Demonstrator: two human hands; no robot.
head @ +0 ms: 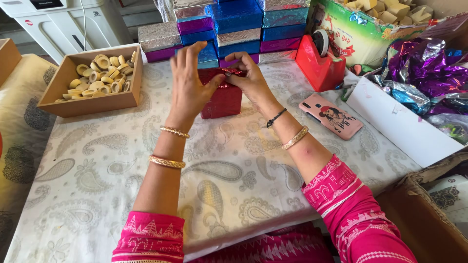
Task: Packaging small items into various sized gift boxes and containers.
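Red foil box (222, 100) on the paisley-clothed counter (234, 170), gripped between both hands: left hand (187, 90) against its side, fingers spread; right hand (248, 78) pinching the top fold. Beyond hands, stacked foil boxes (234, 24). Left, wooden tray (92, 102); right, tape dispenser (319, 63), phone (331, 116).

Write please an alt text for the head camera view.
Both hands, left hand and right hand, press on a small box in red foil on a paisley tablecloth. Around it: a wooden tray of rings, stacked foil-wrapped boxes, a red tape dispenser.
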